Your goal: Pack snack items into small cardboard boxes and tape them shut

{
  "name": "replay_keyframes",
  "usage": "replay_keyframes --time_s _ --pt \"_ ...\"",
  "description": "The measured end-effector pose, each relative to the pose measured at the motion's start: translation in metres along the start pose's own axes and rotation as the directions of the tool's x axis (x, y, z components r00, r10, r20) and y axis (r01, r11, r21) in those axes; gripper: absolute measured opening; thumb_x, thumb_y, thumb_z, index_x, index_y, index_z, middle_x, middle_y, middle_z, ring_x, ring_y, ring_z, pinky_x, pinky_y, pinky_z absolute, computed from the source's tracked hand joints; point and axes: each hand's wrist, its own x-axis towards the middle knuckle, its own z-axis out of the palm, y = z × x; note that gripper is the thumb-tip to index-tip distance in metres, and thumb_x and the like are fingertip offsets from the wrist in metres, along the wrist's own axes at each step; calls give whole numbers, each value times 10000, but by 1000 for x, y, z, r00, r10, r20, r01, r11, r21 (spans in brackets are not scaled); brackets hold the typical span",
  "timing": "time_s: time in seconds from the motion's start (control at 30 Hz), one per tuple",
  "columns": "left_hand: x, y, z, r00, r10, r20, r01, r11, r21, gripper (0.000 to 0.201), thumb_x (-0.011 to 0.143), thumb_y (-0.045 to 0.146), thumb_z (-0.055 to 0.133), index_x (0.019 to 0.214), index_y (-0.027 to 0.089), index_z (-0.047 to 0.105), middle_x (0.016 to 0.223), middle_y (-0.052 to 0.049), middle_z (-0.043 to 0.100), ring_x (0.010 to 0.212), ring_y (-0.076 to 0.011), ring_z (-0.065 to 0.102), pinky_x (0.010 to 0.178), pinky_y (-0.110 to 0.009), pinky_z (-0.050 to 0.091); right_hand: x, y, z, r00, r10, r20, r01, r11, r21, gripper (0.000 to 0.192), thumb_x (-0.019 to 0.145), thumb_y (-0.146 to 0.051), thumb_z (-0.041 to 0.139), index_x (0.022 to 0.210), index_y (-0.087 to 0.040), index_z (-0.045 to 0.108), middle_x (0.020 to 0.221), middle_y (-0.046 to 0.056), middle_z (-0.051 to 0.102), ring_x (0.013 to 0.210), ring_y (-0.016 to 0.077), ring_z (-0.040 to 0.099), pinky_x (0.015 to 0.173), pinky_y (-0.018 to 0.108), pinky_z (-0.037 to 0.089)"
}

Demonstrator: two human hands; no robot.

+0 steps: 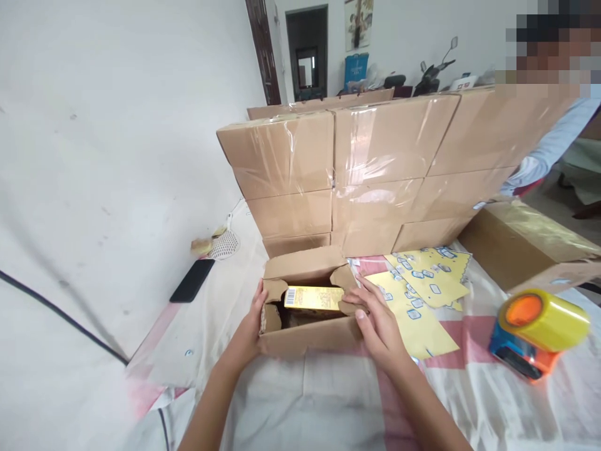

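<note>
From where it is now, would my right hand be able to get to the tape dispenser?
Probably yes. The right hand rests on the open box, and only flat yellow sheets lie between it and the tape dispenser, with nothing standing in between.

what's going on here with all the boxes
A person has both hands on a small open cardboard box on a cloth-covered surface. The left hand rests at its left side, the right hand at its right flap. A yellow packet lies inside. Taped cartons are stacked behind, with yellow sheets and a tape dispenser to the right.
</note>
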Motion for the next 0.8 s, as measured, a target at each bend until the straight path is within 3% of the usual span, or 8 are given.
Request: replay_keyframes --time_s 0.1,0.2,0.3,0.4,0.47,0.6,0.7,0.8 --pt "0 7 2 999 19 -33 -17 997 75 872 874 500 773 1587 363 291 1757 -180 19 1612 -395 126 1255 -658 280 -8 -2 4 999 33 15 -34 991 127 384 1068 -455 423 1402 -292 522 1242 98 714 1575 332 290 1245 632 291" --pt "8 27 12 981 -84 -175 67 993 -100 506 903 632 648 1230 259 545 1749 -158 153 1597 -398 214 1250 -619 317 -12 -6 4 994 79 -77 -52 951 306 563 1049 -630 362 1510 -309 404 1253 106 691 1502 351 419 1235 635 310" --pt "16 42 27 887 -335 -318 220 911 -348 366 980 583 507 1162 265 494 1712 -127 281 1497 -346 439 1148 -532 477 -4 -6 -2 963 171 -209 -83 924 373 667 1027 -683 381 1590 -347 260 1435 118 575 1411 332 514 1203 596 373" --pt "18 46 34 848 -414 -330 234 853 -467 436 964 440 587 1344 324 406 1675 -97 344 1440 -296 512 1074 -445 546 15 -1 -4 931 353 -87 -303 886 351 708 1023 -615 472 1623 -365 192 1558 109 480 1480 306 437 1205 568 375" --pt "18 48 32 854 -398 -335 236 870 -433 484 978 431 580 1414 327 398 1637 -101 397 1448 -297 500 1100 -442 531 30 2 -2 920 392 19 -372 854 362 712 1020 -594 495 1628 -357 209 1489 103 555 1493 288 425 1204 545 379" --pt "23 67 15 873 -243 -424 259 966 -19 560 1005 398 579 1521 305 380 1644 -131 361 1522 -312 393 1177 -495 460 45 0 3 986 159 43 -163 902 400 412 1048 -547 478 1349 -293 601 1040 74 724 1365 291 540 1156 507 421" --pt "35 91 6 974 96 -204 7 892 452 507 1010 310 588 1501 316 461 1604 -88 472 1551 -292 353 1253 -526 338 42 -9 1 994 93 63 -106 961 256 383 1076 -501 450 998 -248 727 1075 89 736 1357 300 524 1152 504 410" --pt "50 111 13 937 265 227 -349 734 583 556 992 436 621 1511 290 487 1532 -55 585 1474 -307 479 1238 -503 350 27 -18 -7 996 90 27 -93 977 190 343 1077 -465 455 1172 -250 705 1236 95 713 1415 292 485 1189 523 388"
